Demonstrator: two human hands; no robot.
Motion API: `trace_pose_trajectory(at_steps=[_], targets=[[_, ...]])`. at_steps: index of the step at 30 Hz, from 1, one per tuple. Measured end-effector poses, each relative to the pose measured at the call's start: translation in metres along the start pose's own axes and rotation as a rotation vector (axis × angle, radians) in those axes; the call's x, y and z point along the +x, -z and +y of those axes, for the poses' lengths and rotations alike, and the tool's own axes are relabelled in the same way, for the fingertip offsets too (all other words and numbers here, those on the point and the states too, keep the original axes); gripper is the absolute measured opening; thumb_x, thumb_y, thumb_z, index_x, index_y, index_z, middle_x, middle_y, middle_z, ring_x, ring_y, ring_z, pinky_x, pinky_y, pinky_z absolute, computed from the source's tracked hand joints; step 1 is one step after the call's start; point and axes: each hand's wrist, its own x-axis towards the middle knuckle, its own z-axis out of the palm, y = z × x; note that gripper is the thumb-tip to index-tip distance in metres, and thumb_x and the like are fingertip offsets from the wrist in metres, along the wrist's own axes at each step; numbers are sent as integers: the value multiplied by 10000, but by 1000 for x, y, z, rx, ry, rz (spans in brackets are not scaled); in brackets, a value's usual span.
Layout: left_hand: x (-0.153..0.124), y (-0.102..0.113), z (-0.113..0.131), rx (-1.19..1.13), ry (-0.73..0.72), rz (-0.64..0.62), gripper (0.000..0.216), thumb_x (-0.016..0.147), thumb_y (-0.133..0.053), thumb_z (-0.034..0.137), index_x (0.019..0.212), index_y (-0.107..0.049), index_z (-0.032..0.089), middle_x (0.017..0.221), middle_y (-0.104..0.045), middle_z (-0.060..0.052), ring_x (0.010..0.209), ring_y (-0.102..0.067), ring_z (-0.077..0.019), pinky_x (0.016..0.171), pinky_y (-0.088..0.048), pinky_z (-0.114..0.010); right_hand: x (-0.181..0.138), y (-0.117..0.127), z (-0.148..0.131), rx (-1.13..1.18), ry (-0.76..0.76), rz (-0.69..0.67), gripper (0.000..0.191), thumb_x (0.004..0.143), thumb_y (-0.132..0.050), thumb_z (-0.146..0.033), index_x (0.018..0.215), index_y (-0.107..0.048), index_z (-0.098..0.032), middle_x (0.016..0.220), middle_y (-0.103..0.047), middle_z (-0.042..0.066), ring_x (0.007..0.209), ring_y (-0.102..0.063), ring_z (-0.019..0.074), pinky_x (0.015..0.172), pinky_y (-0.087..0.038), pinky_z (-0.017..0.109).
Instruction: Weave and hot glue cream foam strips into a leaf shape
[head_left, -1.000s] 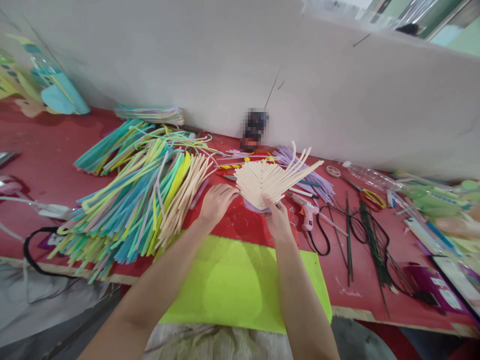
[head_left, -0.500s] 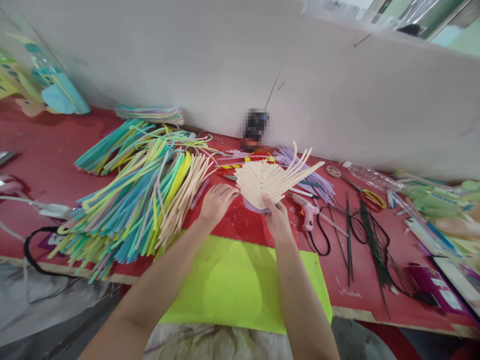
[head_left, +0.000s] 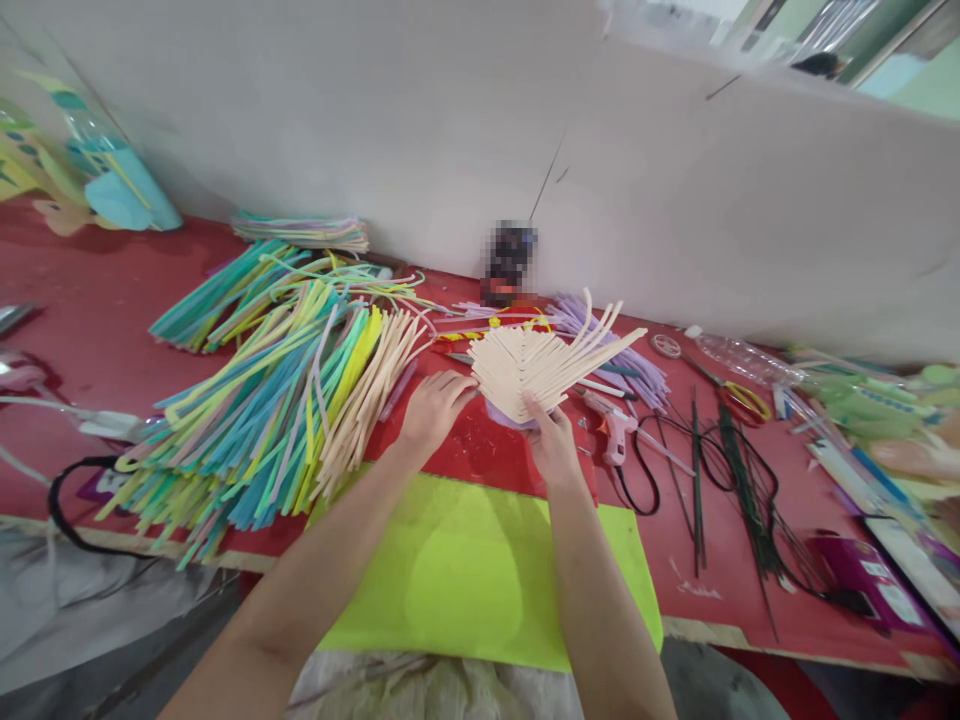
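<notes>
Working at the red surface (head_left: 82, 290), strip pile (head_left: 262, 420) to my left. Cream fan (head_left: 514, 365) ahead of me, right of the pile. My right grip (head_left: 553, 440) pinches its lower edge, thumb on top; my left grip (head_left: 433, 412) is by its left edge, hold unclear. Likely light, soft, bendy; best pinched at the packed base, sparing loose tips (head_left: 628, 340).

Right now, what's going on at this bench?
A person's right hand holds a cream fan by its lower end. The left hand is at the fan's left edge; I can't tell if it touches. The fan's strips run short on the left and long and loose on the right. Coloured stems lie heaped to the left. The glue gun and scissors lie to the right, both out of hand.
</notes>
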Motion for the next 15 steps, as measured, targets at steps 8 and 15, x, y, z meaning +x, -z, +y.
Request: trace_pose_trajectory(at_steps=[8, 15], targets=[[-3, -8, 2, -468, 439, -67, 128, 863, -566, 221, 923, -676, 198, 954, -729, -48, 894, -677, -190, 842, -522, -317, -7, -7, -1, 24, 22, 26, 346, 591, -820, -331, 899, -717, -211, 986, -750, 10, 873, -696, 178, 738, -584, 299], [-3, -14, 0, -579, 546, -93, 221, 873, -520, 326, 885, -670, 164, 887, -747, -59, 830, -705, -212, 752, -555, -303, -7, -5, 2, 36, 10, 11, 355, 598, -819, -327, 923, -721, -223, 993, -749, 1, 875, -696, 168, 741, -580, 287]])
